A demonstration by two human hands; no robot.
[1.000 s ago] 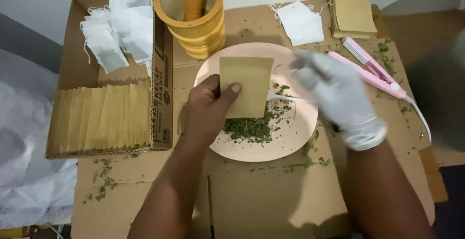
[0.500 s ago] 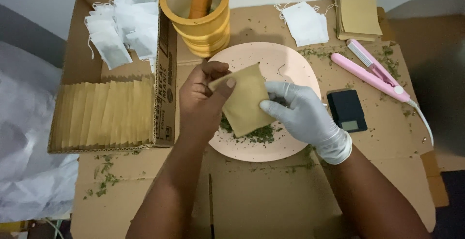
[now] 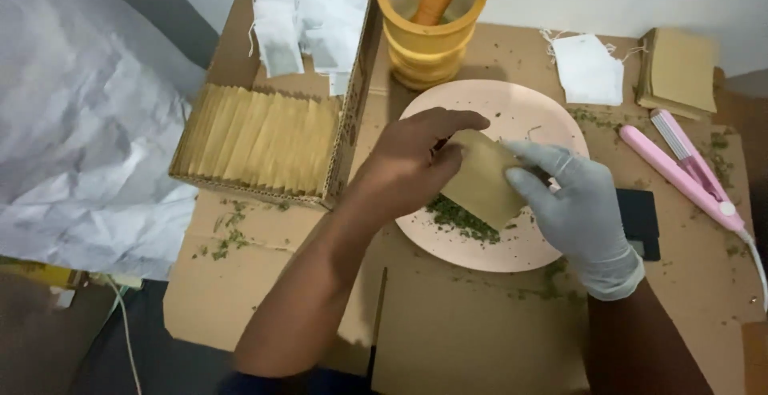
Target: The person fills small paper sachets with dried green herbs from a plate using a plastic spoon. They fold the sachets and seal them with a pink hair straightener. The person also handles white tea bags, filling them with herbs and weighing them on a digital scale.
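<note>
Currently: left hand (image 3: 416, 163) bare, fingers pinching left edge of tan paper pouch (image 3: 484, 179) | right hand (image 3: 576, 207) gloved, fingers gripping pouch's right side | pouch tilted above pink plate (image 3: 552, 123), over green herb flakes (image 3: 460, 219) | yellow mortar (image 3: 428, 39) behind plate.

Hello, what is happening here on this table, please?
A person holds a small brown paper pouch over a pink plate of crumbled green herb. The bare left hand pinches one side, the gloved right hand the other. Nearby stand a yellow mortar and a pink sealer.
</note>
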